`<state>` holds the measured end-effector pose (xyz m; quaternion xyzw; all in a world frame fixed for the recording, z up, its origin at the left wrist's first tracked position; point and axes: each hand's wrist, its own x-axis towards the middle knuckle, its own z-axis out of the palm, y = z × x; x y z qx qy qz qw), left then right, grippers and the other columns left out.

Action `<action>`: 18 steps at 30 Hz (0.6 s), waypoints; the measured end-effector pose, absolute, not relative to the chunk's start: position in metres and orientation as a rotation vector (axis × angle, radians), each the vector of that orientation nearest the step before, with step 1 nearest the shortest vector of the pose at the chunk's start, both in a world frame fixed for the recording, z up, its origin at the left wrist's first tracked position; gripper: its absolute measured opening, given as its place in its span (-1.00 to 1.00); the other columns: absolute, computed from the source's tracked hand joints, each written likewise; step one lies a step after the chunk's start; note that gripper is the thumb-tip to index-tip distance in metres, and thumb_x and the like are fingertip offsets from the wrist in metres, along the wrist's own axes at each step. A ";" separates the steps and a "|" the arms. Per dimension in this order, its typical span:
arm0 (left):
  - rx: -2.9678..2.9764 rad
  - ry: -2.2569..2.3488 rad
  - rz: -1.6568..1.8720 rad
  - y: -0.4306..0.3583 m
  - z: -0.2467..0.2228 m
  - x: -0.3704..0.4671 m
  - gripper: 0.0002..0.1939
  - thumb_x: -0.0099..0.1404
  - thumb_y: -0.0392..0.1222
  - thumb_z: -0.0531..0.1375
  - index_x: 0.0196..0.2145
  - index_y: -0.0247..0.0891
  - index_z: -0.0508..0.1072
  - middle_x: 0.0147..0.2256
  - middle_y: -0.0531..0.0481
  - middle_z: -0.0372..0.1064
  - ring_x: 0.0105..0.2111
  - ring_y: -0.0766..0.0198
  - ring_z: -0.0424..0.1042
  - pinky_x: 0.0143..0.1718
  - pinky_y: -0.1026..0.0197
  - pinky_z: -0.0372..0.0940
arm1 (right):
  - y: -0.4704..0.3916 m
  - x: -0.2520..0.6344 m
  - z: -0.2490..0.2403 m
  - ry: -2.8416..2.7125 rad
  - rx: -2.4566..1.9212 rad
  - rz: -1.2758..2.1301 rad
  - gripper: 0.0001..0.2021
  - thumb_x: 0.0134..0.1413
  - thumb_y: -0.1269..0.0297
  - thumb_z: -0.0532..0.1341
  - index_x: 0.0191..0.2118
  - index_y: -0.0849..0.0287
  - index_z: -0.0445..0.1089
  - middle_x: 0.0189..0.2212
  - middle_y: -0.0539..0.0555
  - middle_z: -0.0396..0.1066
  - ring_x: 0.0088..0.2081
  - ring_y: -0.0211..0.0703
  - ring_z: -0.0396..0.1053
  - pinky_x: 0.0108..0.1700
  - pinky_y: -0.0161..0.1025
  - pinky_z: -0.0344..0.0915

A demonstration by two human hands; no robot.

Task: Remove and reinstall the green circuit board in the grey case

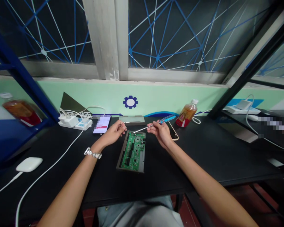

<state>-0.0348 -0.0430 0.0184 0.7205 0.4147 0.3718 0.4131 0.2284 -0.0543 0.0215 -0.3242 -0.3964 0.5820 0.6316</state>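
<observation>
A green circuit board (135, 149) lies in a grey metal tray (142, 162) on the black desk. My right hand (161, 132) grips a screwdriver (167, 119) with a blue handle. Its long shaft slants down to the left, and the tip is at the board's far left corner; whether it touches cannot be made out. Just left of that corner is my left hand (117, 130), fingers curled with thumb and fingertips together. What it pinches, if anything, is too small to see. A silver bracelet circles the left wrist.
Behind the board lies a flat grey metal cover (133, 119). A lit phone (101, 124) and a power strip (79, 123) with cables stand at left, a white earbud case (29, 164) nearer. At right are another phone (174, 132) and a drink bottle (186, 114).
</observation>
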 end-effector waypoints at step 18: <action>1.671 1.019 0.972 -0.048 0.004 -0.002 -0.76 0.44 -0.01 0.01 -0.33 -0.19 0.24 -0.34 0.04 0.28 -0.37 0.28 0.28 -0.33 0.23 0.19 | -0.055 0.225 0.020 -0.849 -0.686 1.229 -0.64 0.00 0.29 0.39 -0.34 0.08 0.12 -0.40 0.06 0.56 -0.42 -0.16 0.56 -0.28 -0.23 0.56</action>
